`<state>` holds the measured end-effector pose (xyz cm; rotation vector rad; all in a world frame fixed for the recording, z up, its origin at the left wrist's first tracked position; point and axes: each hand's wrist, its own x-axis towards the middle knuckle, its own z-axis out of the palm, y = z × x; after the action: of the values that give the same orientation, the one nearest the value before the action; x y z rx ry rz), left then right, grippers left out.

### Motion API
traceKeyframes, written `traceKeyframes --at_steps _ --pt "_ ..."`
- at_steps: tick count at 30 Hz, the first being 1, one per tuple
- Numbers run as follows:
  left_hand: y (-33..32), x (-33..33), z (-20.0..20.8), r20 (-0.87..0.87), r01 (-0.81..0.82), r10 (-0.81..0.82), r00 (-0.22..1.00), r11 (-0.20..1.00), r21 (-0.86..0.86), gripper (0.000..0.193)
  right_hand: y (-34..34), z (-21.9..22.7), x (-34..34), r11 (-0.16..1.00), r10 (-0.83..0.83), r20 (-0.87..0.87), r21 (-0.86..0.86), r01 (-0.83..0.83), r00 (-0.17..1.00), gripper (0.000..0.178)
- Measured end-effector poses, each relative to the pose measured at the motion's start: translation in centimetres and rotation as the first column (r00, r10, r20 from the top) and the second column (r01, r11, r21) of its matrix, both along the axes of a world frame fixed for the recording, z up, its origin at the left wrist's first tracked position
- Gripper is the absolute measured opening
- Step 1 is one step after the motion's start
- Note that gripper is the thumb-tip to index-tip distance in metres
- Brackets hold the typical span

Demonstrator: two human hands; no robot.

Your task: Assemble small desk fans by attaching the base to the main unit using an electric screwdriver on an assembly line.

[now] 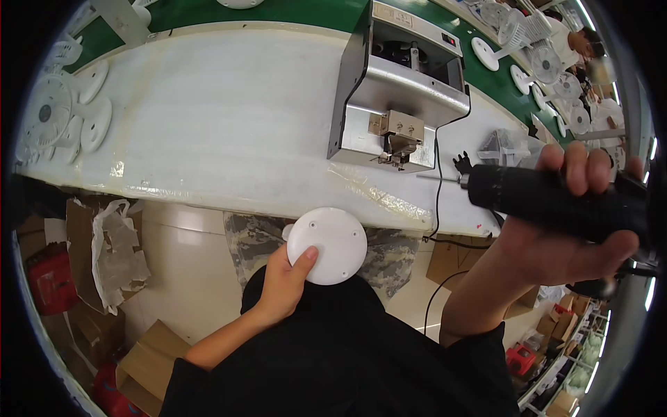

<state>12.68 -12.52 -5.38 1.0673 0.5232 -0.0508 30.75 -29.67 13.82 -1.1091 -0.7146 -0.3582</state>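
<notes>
My left hand [284, 281] grips a round white plastic base [331, 244] over my lap, the thumb lying on its flat face. Several small screw holes show near the rim of that face. On the right, raised near the camera, my right hand [556, 229] is wrapped round a black electric screwdriver [531, 191]. Its thin metal bit points left, across the table's front edge and in front of a metal screw feeder [399, 90]. The bit and the white base are well apart.
A white-covered table [229, 104] spans the front, with white fans [55, 111] at its left end. A black cable [438, 187] hangs by the feeder. Cardboard boxes [149, 365] stand on the floor at left. Beyond a green conveyor [479, 52], a person [573, 45] sits near more fans.
</notes>
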Motion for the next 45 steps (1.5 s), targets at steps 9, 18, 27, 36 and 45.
traceKeyframes --at_steps 9,18,27,36,45 --pt "0.7 0.5 -0.2 -0.016 -0.002 0.002 1.0 1.0 0.017 0.032 2.9 -2.1 1.1 0.99 0.09 -0.033 -0.104 -0.093 0.995 0.045" --pt "0.6 0.7 0.4 -0.018 0.007 -0.006 1.0 0.999 0.044 0.031 2.6 -2.4 2.1 0.959 0.194 -0.089 -0.191 -0.208 0.977 0.039" --pt "0.1 1.8 0.8 -0.024 -0.004 0.004 1.0 1.0 -0.013 0.031 1.7 -4.9 -2.7 0.923 0.305 -0.244 -0.161 -0.349 0.921 0.061" --pt "-0.3 1.5 0.5 -0.005 -0.006 0.006 1.0 0.999 -0.034 0.029 1.6 -6.5 -3.8 0.903 0.345 -0.248 -0.176 -0.392 0.905 0.059" --pt "-0.6 1.4 0.8 -0.022 -0.02 0.018 1.0 0.994 -0.105 0.028 2.5 -6.6 -4.8 0.838 0.351 -0.241 -0.349 -0.418 0.905 0.041"
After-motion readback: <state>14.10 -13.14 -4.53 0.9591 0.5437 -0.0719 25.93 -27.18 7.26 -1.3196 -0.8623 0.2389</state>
